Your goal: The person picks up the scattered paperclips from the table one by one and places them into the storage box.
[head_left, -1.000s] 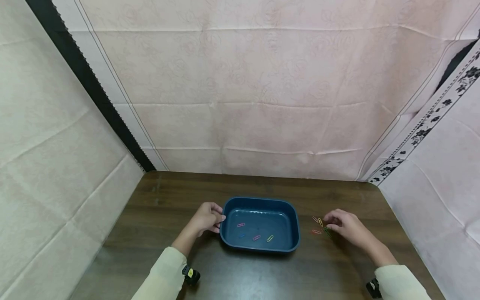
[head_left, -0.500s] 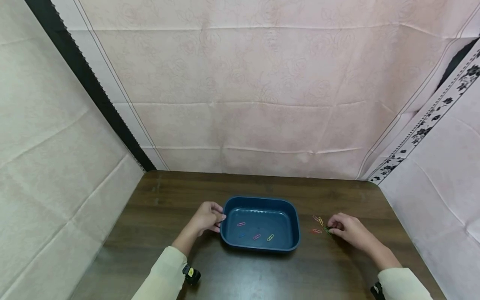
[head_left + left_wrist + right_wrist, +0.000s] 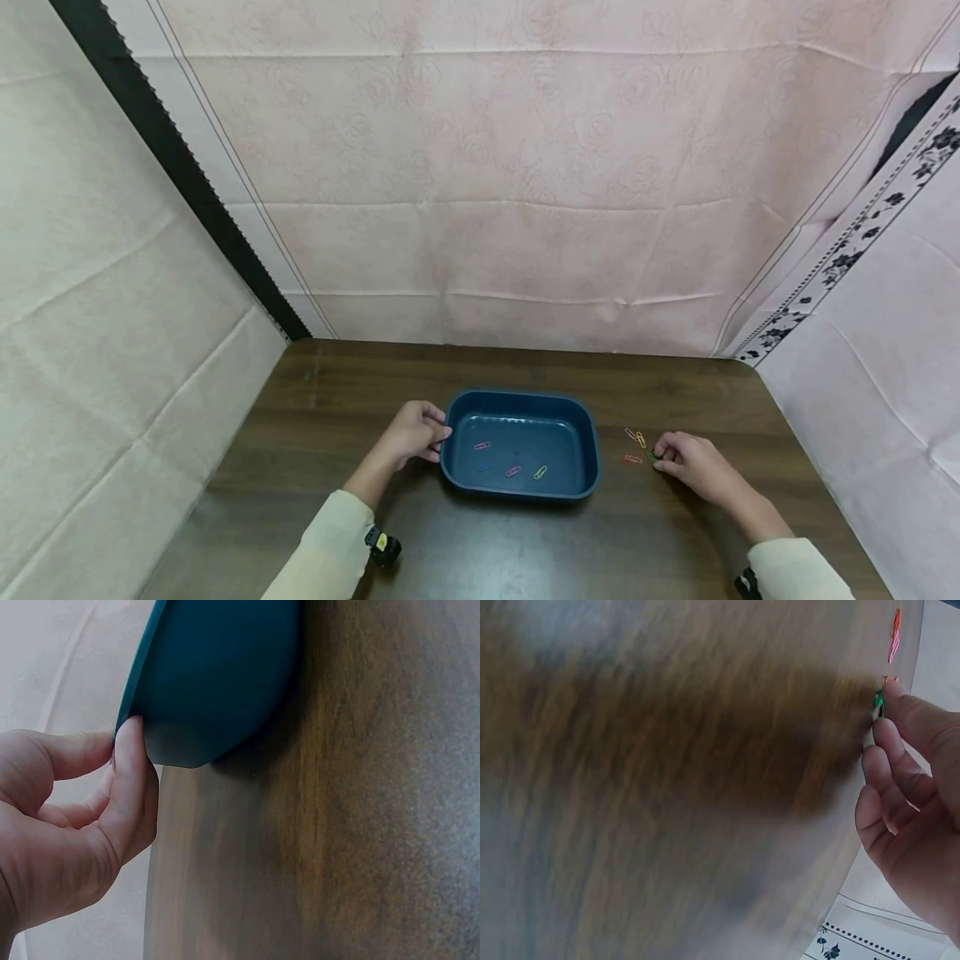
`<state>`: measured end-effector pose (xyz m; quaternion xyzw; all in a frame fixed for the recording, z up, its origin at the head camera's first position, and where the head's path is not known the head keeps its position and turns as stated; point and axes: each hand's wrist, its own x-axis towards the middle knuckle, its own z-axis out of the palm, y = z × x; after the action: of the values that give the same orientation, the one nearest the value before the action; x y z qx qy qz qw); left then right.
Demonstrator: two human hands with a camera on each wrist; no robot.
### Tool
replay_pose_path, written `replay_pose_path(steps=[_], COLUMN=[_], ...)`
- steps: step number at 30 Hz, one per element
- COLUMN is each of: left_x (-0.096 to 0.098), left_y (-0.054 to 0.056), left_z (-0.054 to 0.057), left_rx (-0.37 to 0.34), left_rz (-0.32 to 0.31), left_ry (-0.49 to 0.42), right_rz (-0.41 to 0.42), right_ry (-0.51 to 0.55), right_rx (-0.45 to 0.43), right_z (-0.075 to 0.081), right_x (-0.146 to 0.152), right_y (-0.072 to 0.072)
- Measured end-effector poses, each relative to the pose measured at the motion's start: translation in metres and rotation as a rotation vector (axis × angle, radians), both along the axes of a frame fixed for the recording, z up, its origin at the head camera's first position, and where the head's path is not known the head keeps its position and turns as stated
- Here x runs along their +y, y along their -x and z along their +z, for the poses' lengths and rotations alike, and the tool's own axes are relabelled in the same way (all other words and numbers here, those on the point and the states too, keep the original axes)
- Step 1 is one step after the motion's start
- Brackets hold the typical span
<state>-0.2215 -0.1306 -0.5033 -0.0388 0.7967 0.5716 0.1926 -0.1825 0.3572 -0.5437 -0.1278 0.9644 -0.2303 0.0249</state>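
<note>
I record a dark brown wooden table (image 3: pixel 525 554) before me, its far corners rounded. Behind it I note creased, pale pinkish cloth (image 3: pixel 487 158); a jagged-edged black strip (image 3: pixel 186 167) slants on my left, a black-flowered white border (image 3: pixel 843 262) on my right.

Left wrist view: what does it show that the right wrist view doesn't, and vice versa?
Only the left wrist view shows the left hand gripping the blue tray. Only the right wrist view shows the right hand pinching a green paper clip, more paper clips nearby and a flowered border. Both show the wooden table and pale cloth.
</note>
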Motion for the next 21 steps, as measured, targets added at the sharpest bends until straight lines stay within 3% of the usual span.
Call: replay_pose_path(steps=[21], left_x=[0.0001], left_y=[0.0008], left_z=[-0.0016], left_rx=[-0.01], left_rz=[0.001], left_ry=[-0.011], right_rz=[-0.043], right_ry=[-0.035], right_rx=[0.046], right_z=[-0.0001], right_x=[-0.0081], right_y=[-0.0046])
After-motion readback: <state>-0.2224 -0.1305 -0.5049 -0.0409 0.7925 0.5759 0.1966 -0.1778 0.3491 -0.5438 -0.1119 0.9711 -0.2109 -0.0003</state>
